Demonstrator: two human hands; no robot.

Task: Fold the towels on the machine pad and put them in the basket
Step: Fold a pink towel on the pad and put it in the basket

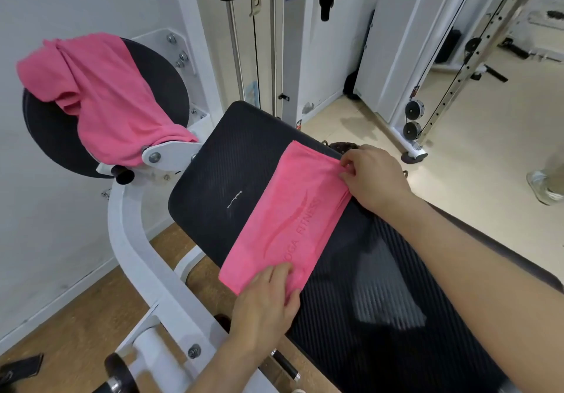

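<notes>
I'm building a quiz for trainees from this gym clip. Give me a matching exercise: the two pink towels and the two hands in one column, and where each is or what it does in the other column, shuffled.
Column one
1. folded towel
2. crumpled towel
3. left hand
4. right hand

Column two
A. draped over the round pad
B. pinches the far end of the folded towel
C. lies flat on the machine pad
D. rests on the near end of the folded towel

Pairs: 1-C, 2-A, 3-D, 4-B
</notes>
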